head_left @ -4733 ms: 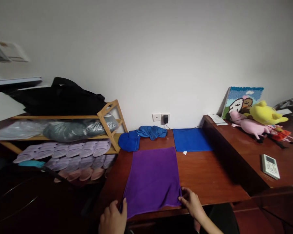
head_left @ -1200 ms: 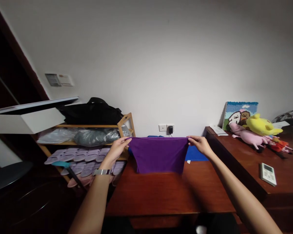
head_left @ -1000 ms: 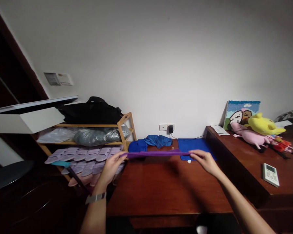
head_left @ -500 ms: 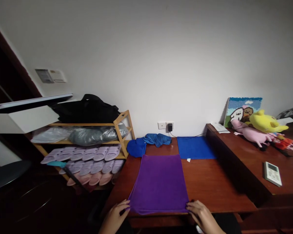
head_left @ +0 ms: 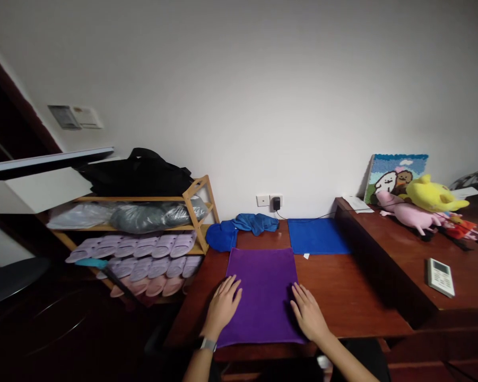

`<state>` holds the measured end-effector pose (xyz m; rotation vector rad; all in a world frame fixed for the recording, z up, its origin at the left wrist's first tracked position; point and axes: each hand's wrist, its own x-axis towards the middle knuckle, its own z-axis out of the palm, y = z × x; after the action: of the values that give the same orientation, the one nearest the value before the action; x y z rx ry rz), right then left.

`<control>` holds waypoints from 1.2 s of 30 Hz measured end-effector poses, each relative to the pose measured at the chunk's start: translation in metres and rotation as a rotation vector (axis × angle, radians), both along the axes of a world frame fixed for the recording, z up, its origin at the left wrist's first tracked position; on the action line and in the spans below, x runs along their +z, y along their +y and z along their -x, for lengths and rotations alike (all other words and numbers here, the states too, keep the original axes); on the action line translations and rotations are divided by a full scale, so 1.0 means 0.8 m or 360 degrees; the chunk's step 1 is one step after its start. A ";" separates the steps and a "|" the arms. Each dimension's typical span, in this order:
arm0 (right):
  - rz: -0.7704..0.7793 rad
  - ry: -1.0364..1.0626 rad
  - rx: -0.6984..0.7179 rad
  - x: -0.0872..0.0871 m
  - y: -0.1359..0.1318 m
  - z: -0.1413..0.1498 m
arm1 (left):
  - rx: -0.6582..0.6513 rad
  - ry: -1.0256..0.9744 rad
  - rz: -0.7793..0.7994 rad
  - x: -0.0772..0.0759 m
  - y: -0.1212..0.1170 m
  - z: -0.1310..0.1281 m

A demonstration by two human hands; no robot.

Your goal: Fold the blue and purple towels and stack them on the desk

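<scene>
Both hands palm down on the purple cloth (head_left: 264,318), set symmetrically, angled inward and pointing toward the desk's far edge. Left hand (head_left: 222,307) lies over the cloth's left edge, fingers straight and loose, thumb on the inner side; no grasp. Right hand (head_left: 309,315) mirrors it on the right edge, fingers slightly spread, also ungripped. Can't tell how hard either presses. Forearms cross the desk's near edge just outside the cloth's near corners; silver band (head_left: 208,344) on left wrist. Cloth lies flat and roughly square on the desk (head_left: 354,297), left of centre, its near side reaching the near edge. Left of it: a narrow strip of wood, widening toward the near left corner. Right of it: the wide stretch of wood, running to the near right corner; most lateral room is there. Right edge is bounded by the dark side of a higher side unit (head_left: 398,254). Far side is tighter: rounded blue bundle (head_left: 222,236) at the far left corner, close to the cloth's far left corner (can't tell if touching), crumpled blue cloth (head_left: 254,223) beside it along the far edge, flat blue cloth (head_left: 320,236) at the far right corner, white tag (head_left: 306,256) at its near side. Shoe rack (head_left: 193,211) stands beyond the far left corner.
</scene>
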<state>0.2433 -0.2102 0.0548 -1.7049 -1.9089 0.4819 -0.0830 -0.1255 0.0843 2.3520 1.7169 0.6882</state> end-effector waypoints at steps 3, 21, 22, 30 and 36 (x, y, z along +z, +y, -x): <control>0.0124 -0.0186 -0.0041 -0.024 0.013 0.014 | -0.0030 0.0170 0.0034 -0.041 0.015 -0.011; 0.0298 -0.0507 -0.0309 -0.012 0.183 0.027 | -0.0014 0.0573 -0.0072 -0.104 0.009 0.023; 0.0307 -0.0517 -0.0321 -0.014 0.197 0.028 | -0.0014 0.0578 -0.0064 -0.104 0.010 0.023; 0.0340 -0.0463 -0.0444 -0.055 0.226 0.023 | -0.0016 0.0624 -0.0003 -0.104 0.013 0.028; 0.0288 -0.0469 -0.0490 -0.058 0.224 0.025 | -0.0047 0.0496 -0.0251 -0.066 0.043 -0.025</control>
<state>0.2233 -0.0306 0.0083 -2.2484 -1.7890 0.3036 -0.0633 -0.0915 0.0316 2.7090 1.7985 0.4886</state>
